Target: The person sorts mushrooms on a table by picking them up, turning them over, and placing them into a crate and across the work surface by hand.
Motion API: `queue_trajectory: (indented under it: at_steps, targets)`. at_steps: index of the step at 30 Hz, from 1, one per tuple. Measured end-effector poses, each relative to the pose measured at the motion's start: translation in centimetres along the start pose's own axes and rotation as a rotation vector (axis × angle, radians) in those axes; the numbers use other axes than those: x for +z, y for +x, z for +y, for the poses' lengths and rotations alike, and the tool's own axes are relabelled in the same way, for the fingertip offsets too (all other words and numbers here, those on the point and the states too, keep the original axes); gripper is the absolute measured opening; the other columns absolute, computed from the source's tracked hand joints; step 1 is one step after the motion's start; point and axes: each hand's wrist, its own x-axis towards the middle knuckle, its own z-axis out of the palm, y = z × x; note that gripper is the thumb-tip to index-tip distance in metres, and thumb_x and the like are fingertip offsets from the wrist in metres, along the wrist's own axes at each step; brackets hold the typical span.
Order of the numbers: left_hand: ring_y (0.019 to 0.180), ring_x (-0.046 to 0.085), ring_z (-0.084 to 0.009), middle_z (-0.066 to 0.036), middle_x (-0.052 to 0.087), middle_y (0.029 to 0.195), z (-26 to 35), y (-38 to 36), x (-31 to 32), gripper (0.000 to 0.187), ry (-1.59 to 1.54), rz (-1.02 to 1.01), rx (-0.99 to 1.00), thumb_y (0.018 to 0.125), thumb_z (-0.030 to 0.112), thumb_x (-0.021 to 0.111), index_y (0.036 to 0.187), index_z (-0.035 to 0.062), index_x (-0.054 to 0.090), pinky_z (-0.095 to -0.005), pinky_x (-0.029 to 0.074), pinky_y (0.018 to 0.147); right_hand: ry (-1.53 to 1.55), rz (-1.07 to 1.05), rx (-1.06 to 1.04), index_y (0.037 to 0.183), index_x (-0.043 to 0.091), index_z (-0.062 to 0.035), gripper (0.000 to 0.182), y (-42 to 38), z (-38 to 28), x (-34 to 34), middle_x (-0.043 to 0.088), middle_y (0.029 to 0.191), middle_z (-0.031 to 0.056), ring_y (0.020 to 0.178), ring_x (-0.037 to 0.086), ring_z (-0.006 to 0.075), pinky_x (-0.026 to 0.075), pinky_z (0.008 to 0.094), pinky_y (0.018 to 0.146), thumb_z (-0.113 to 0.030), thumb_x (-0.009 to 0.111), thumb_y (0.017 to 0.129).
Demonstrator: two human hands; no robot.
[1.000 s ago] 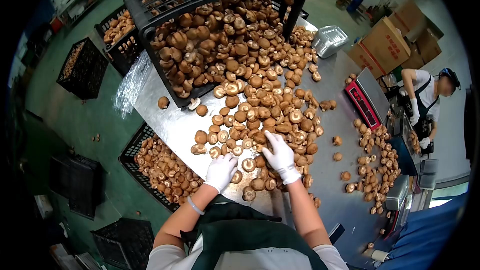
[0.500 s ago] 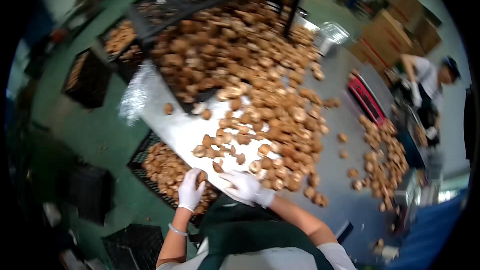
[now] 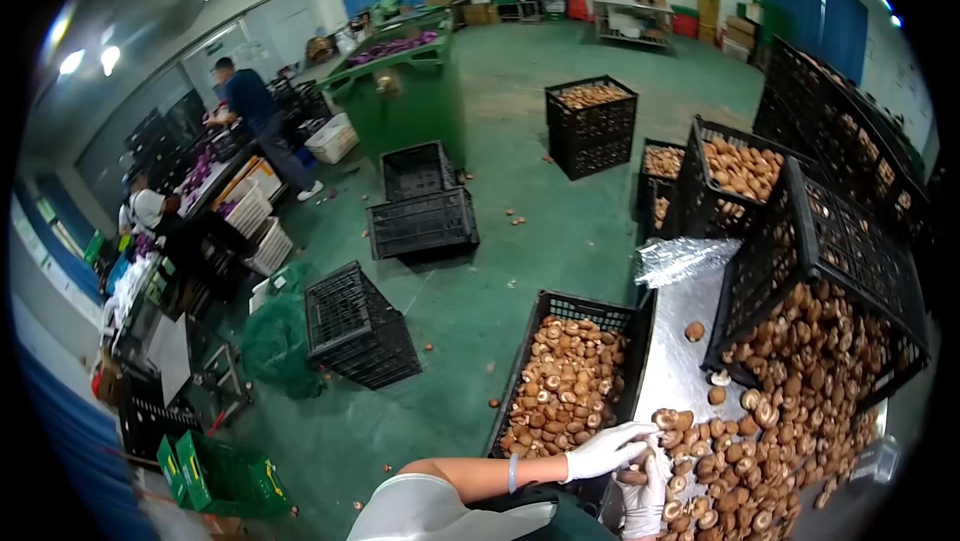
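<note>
My left hand (image 3: 606,451), in a white glove, reaches over the near corner of a black crate of mushrooms (image 3: 565,381). Its fingers are stretched out toward brown-capped mushrooms (image 3: 735,461) on the metal table (image 3: 680,336). Just below it, my right hand (image 3: 648,503), also gloved, has its fingers curled round a mushroom (image 3: 632,478). The two hands nearly touch at the table's edge. Mushrooms spill across the tabletop from a tipped black crate (image 3: 790,241).
More filled crates (image 3: 735,176) stand beyond the table, beside crumpled clear plastic (image 3: 685,259). Black crates (image 3: 360,326), a green net (image 3: 275,346) and a large green bin (image 3: 400,91) are on the floor. Two people (image 3: 255,106) work at a table on the left.
The view has swung left, bringing the floor, bin and other people into sight. My left hand has moved from over the crate toward the table, beside my right hand.
</note>
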Motion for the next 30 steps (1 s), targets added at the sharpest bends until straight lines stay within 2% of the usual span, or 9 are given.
queue_trajectory:
  at_steps: [2, 6, 10, 14, 18, 21, 24, 27, 30]
  targets:
    - [0.115, 0.054, -0.0248, -0.014, 0.053, 0.128, -1.5, -0.9, -1.9, 0.035, 0.145, 0.146, -0.016, 0.098, 0.024, 0.045, 0.128, 0.0057, 0.051, -0.0350, 0.042, 0.097, 0.065, -0.018, 0.066, 0.136, 0.039, -0.0085, 0.048, -0.1, -0.9, 0.0, 0.059, 0.104, 0.0119, 0.092, 0.061, 0.0246, 0.056, 0.0377, 0.066, -0.031, 0.052, 0.095]
    - [0.112, 0.055, -0.0163, -0.007, 0.059, 0.121, -6.2, -3.2, -5.3, 0.037, -0.179, 0.289, -0.204, 0.101, 0.026, 0.040, 0.126, 0.0026, 0.052, -0.0310, 0.041, 0.097, 0.204, 0.022, 0.089, 0.136, 0.041, -0.0111, 0.047, 0.5, -4.0, -2.9, 0.057, 0.119, 0.0140, 0.099, 0.061, 0.0244, 0.057, 0.0393, 0.074, -0.034, 0.051, 0.095]
    - [0.100, 0.059, -0.0183, -0.008, 0.062, 0.111, -6.7, -4.9, -6.2, 0.031, -0.526, 0.385, -0.184, 0.098, 0.020, 0.044, 0.119, 0.0013, 0.055, -0.0302, 0.047, 0.087, 0.511, 0.207, -0.209, 0.135, 0.044, -0.0098, 0.047, -1.8, -10.1, -4.9, 0.054, 0.127, 0.0127, 0.113, 0.054, 0.0247, 0.054, 0.0350, 0.083, -0.033, 0.052, 0.095]
    - [0.095, 0.062, -0.0179, -0.010, 0.065, 0.106, -7.6, -5.1, -6.0, 0.031, -0.408, 0.293, -0.097, 0.095, 0.017, 0.046, 0.118, -0.0007, 0.056, -0.0297, 0.049, 0.083, 0.576, 0.392, -0.509, 0.134, 0.045, -0.0022, 0.045, -9.4, -14.2, -11.7, 0.049, 0.136, 0.0106, 0.121, 0.049, 0.0260, 0.047, 0.0343, 0.099, -0.017, 0.056, 0.093]
    - [0.094, 0.063, -0.0180, -0.012, 0.065, 0.105, -5.9, -3.5, -5.4, 0.032, -0.217, 0.239, -0.230, 0.097, 0.019, 0.045, 0.116, -0.0035, 0.057, -0.0299, 0.049, 0.084, 0.678, 0.733, -0.788, 0.131, 0.041, 0.0028, 0.051, -18.3, -14.8, -20.0, 0.046, 0.134, 0.0183, 0.117, 0.050, 0.0335, 0.046, 0.0428, 0.099, -0.023, 0.059, 0.091]
    - [0.100, 0.061, -0.0219, -0.012, 0.063, 0.109, -5.9, -2.1, -4.2, 0.023, -0.025, 0.167, -0.276, 0.090, 0.005, 0.052, 0.110, -0.0008, 0.062, -0.0312, 0.048, 0.088, 0.792, 1.038, -1.155, 0.132, 0.036, 0.0047, 0.059, -27.1, -15.1, -25.8, 0.041, 0.136, 0.0227, 0.116, 0.049, 0.0382, 0.046, 0.0476, 0.100, -0.028, 0.061, 0.090]
    - [0.096, 0.061, -0.0239, -0.013, 0.064, 0.104, -3.8, -0.2, -1.9, 0.024, 0.283, 0.045, -0.075, 0.086, 0.005, 0.059, 0.109, -0.0010, 0.061, -0.0322, 0.048, 0.086, 0.952, 1.143, -1.354, 0.137, 0.030, 0.0000, 0.065, -33.8, -15.0, -24.7, 0.036, 0.140, 0.0207, 0.119, 0.048, 0.0356, 0.044, 0.0492, 0.101, -0.034, 0.060, 0.090]
    - [0.100, 0.058, -0.0324, -0.016, 0.063, 0.103, -2.6, 1.5, 1.3, 0.030, 0.530, -0.179, 0.294, 0.077, 0.011, 0.069, 0.103, -0.0002, 0.061, -0.0405, 0.046, 0.088, 0.316, 1.291, -1.164, 0.136, 0.035, -0.0056, 0.060, -34.3, -12.3, -21.1, 0.041, 0.138, 0.0182, 0.115, 0.053, 0.0302, 0.047, 0.0458, 0.097, -0.041, 0.054, 0.092]
    - [0.109, 0.055, -0.0315, -0.014, 0.061, 0.112, -2.0, 2.6, 5.7, 0.043, 0.520, -0.640, 0.466, 0.076, 0.031, 0.070, 0.108, 0.0029, 0.062, -0.0409, 0.041, 0.094, -0.172, 1.379, -0.646, 0.134, 0.043, -0.0096, 0.054, -30.0, -9.3, -14.0, 0.047, 0.134, 0.0193, 0.114, 0.054, 0.0296, 0.048, 0.0425, 0.093, -0.040, 0.055, 0.091]
